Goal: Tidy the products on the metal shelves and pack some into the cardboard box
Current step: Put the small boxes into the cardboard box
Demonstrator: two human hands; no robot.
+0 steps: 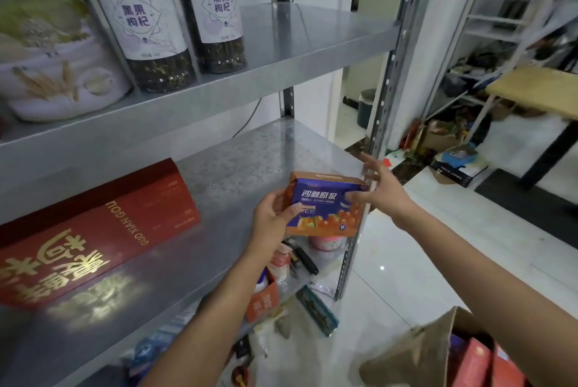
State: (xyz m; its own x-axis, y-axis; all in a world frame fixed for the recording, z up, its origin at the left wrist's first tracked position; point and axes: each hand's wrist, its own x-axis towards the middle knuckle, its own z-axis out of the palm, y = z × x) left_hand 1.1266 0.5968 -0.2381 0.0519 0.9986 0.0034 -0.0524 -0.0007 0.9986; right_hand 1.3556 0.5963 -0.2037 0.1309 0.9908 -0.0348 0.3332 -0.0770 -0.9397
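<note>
I am working at the near right corner of the middle shelf (250,161), with the small orange-and-blue carton (325,208) in hand. My left grip (272,217) has it by its left edge, thumb across the printed front and fingers curled behind. My right grip (380,188) is spread wide, fingers straight. It is just at the carton's right side beside the shelf post (387,74), steadying at most and not clasping. I cannot tell whether the carton sits on the shelf or hangs just off its edge.

I judge this to be the handling of one product, either squaring it up on the shelf or lifting it away for packing. The cardboard box (416,352) stands open at the near right, lower down, with red packs already inside. If it is to be packed, I need to close the right grip on the carton and carry it down and right, clear of the post. If it stays, it goes flat, right of the red gift box (103,230).
</note>
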